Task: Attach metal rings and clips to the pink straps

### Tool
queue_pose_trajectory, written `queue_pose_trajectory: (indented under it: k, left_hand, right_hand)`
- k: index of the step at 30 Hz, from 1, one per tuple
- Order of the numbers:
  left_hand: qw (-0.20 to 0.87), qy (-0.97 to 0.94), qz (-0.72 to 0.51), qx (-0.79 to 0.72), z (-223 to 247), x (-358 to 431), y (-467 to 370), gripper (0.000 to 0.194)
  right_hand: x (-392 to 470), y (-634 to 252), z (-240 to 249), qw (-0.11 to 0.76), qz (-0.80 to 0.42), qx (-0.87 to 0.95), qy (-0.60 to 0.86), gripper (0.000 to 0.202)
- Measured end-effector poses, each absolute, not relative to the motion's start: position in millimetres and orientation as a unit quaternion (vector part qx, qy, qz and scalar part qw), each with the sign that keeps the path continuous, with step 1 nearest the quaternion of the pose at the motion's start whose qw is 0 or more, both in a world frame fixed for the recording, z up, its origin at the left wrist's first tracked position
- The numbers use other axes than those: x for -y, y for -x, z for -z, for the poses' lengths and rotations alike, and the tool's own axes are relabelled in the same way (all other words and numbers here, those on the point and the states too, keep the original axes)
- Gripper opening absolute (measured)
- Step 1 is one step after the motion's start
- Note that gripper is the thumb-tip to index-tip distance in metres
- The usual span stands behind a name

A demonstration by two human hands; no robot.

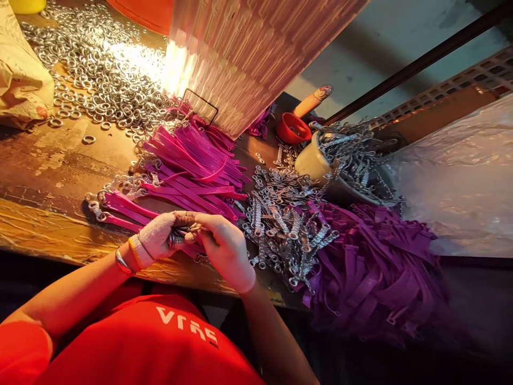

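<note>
Tabletop glare perhaps hides some metal rings.

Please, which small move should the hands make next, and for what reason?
Probably the right hand should ease one metal piece free: its fingertips meet the left hand, where small metal pieces seem bunched in the fingers, and pink straps lie just beyond.

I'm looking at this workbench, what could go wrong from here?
The small metal parts between the left hand and right hand might slip, being partly hidden by fingers.
The metal links lie near the front edge, so the right forearm could sweep some off.
The cream container is heaped with metal pieces; a bump might spill them.
</note>
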State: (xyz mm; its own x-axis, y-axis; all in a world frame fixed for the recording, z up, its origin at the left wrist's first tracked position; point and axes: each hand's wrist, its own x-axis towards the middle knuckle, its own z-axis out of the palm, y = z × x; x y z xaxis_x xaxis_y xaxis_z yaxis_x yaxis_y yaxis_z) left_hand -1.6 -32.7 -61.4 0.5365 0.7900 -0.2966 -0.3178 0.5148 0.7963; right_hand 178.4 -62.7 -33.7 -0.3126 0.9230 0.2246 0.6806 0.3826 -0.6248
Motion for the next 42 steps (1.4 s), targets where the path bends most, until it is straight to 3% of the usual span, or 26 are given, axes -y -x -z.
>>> queue_pose_trajectory:
  k: [3, 5, 11, 17, 20, 24, 26, 30, 32, 34, 37, 40, 42]
  left_hand:
    - [0.826, -0.318, -0.328, -0.331, 62.9, 29.9, -4.0, 0.042]
    - [0.814, -0.33, -0.337, -0.34, 61.7, 31.5, -6.1, 0.041]
    - [0.67, -0.511, -0.391, -0.37, 56.6, 43.3, -2.1, 0.044]
    - [0.509, -0.699, -0.377, -0.332, 63.0, 37.0, 4.0, 0.025]
    - [0.483, -0.707, -0.353, -0.377, 64.0, 37.1, 3.8, 0.018]
    - [0.559, -0.643, -0.304, -0.426, 62.0, 42.2, 2.4, 0.024]
    - [0.614, -0.605, -0.264, -0.433, 62.1, 43.8, 1.9, 0.027]
    - [0.704, -0.526, -0.217, -0.425, 69.4, 44.2, 0.7, 0.032]
    - [0.742, -0.48, -0.229, -0.408, 75.0, 44.3, -0.9, 0.031]
    - [0.776, -0.43, -0.25, -0.388, 78.3, 44.4, -3.5, 0.029]
    - [0.809, -0.381, -0.247, -0.374, 73.8, 40.1, -9.6, 0.025]
    - [0.816, -0.393, -0.2, -0.373, 61.0, 23.5, -19.4, 0.029]
    - [0.759, -0.482, -0.198, -0.391, 54.8, 6.4, -29.1, 0.032]
  right_hand:
    - [58.9, -183.3, 24.4, 0.338, -0.36, 0.649, 0.578, 0.026]
    - [55.7, -185.8, 18.8, 0.341, -0.449, 0.563, 0.605, 0.03]
    - [52.9, -184.7, 22.1, 0.347, -0.591, 0.429, 0.588, 0.039]
    - [52.2, -188.1, 41.5, 0.311, -0.736, 0.37, 0.475, 0.047]
    - [58.1, -185.0, 41.1, 0.307, -0.669, 0.419, 0.532, 0.047]
    - [67.7, -180.8, 34.4, 0.306, -0.448, 0.624, 0.562, 0.036]
    - [70.1, -179.8, 34.1, 0.239, -0.349, 0.723, 0.546, 0.028]
    - [75.9, -173.9, 40.9, 0.071, -0.134, 0.803, 0.577, 0.032]
    - [81.6, -169.5, 45.0, 0.047, -0.073, 0.803, 0.589, 0.03]
    - [87.4, -167.8, 47.4, 0.079, -0.12, 0.778, 0.612, 0.027]
    - [90.9, -177.0, 47.0, 0.155, -0.332, 0.686, 0.628, 0.025]
    - [87.8, -198.0, 45.4, 0.29, -0.46, 0.555, 0.629, 0.038]
    - [85.4, -211.2, 46.9, 0.391, -0.479, 0.462, 0.635, 0.041]
